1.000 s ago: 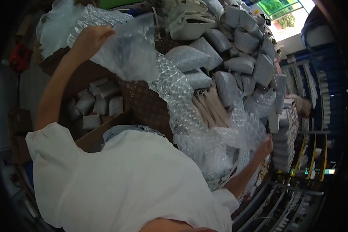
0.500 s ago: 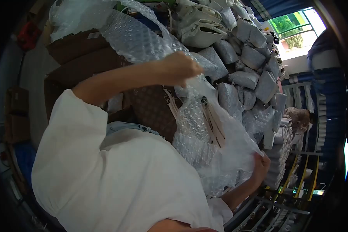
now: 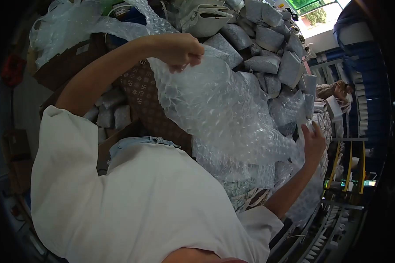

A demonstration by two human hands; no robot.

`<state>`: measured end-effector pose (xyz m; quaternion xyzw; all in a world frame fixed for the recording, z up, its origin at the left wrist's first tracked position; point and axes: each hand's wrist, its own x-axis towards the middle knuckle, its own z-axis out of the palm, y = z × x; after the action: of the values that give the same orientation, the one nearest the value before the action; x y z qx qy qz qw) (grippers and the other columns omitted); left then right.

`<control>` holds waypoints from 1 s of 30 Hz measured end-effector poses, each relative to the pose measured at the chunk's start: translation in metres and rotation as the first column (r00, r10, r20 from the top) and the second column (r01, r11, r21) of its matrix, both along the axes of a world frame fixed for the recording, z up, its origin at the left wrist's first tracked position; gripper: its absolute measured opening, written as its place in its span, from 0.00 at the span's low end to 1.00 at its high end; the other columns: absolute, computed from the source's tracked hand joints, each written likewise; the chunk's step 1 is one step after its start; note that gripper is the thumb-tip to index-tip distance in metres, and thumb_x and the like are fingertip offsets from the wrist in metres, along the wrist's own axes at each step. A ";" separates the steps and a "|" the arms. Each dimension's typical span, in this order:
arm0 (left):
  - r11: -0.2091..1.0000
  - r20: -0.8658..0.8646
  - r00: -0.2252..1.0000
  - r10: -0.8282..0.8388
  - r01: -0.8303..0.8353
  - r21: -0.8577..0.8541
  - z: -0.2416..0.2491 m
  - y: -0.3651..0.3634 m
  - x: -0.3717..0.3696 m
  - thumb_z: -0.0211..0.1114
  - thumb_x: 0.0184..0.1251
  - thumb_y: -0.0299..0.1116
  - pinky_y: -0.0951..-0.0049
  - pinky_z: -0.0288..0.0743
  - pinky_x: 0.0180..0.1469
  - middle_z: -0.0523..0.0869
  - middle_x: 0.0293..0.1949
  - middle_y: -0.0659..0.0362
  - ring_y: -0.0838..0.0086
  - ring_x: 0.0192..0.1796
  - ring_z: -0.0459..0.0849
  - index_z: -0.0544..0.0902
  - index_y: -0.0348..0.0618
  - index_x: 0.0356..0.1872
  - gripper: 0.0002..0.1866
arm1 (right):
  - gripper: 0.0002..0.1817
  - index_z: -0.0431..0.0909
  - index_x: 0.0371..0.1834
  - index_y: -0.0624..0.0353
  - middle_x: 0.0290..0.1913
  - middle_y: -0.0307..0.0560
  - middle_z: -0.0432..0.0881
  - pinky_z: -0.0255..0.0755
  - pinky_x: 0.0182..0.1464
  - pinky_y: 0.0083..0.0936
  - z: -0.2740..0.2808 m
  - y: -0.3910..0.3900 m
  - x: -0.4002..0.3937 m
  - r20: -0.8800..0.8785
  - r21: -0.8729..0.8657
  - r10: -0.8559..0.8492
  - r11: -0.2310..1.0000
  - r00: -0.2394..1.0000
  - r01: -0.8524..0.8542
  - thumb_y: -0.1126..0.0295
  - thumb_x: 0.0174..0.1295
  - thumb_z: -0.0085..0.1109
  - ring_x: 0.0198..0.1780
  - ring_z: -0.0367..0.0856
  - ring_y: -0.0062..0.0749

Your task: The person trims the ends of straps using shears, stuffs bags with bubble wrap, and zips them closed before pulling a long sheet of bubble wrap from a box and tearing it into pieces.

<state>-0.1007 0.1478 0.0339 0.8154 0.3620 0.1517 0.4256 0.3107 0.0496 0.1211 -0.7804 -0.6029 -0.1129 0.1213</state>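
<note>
The bubble wrap point(image 3: 219, 103) spreads between the hands over a brown patterned surface point(image 3: 151, 105) — likely light, limp, slippery, best held by its edges; the left hand point(image 3: 180, 49) has fingers pinching one edge; the right hand point(image 3: 314, 145) has curled fingers beside the wrap — whether gripping, one cannot tell; a carton point(image 3: 59, 72) holds grey packets point(image 3: 105, 117).

1. A clear plastic bubble-wrap sheet point(image 3: 215, 105) shows whitish glints and a dotted bubble pattern.
2. The flat, dark brown covering point(image 3: 141, 94) bears small paler motifs.
3. Block-shaped wrapped packets point(image 3: 270, 38) are silvery grey.
4. The short-sleeved fabric shirt point(image 3: 153, 193) is plain white.
</note>
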 end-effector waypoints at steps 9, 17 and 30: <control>0.988 0.067 0.986 -0.153 0.153 0.008 0.009 -0.017 0.041 0.52 0.62 0.26 0.73 0.70 0.20 0.77 0.15 0.56 0.72 0.17 0.79 0.72 0.35 0.24 0.08 | 0.18 0.79 0.40 0.61 0.33 0.45 0.79 0.62 0.24 0.25 -0.045 0.038 -0.172 -0.317 0.265 0.838 0.527 0.443 -0.808 0.66 0.45 0.68 0.23 0.70 0.29; 0.926 -0.054 0.971 0.235 -0.206 0.316 -0.010 -0.017 -0.039 0.58 0.57 0.26 0.67 0.66 0.22 0.73 0.14 0.54 0.68 0.19 0.76 0.69 0.37 0.21 0.09 | 0.10 0.73 0.20 0.66 0.16 0.44 0.71 0.61 0.22 0.22 -0.089 0.050 -0.096 -0.529 0.076 0.662 0.660 0.530 -0.747 0.72 0.55 0.58 0.20 0.68 0.24; 0.686 -0.014 0.992 -0.124 0.097 0.721 -0.027 -0.032 0.020 0.62 0.53 0.30 0.66 0.68 0.21 0.76 0.15 0.55 0.61 0.20 0.77 0.68 0.41 0.23 0.11 | 0.11 0.69 0.20 0.64 0.17 0.49 0.69 0.60 0.21 0.30 -0.099 0.032 -0.157 -0.495 -0.003 0.769 0.463 0.404 -0.886 0.71 0.54 0.59 0.17 0.67 0.42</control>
<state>-0.0803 0.1156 0.0066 0.9342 0.2163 0.2698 0.0871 0.1539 0.0813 0.0216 -0.3846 -0.8778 0.2184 0.1838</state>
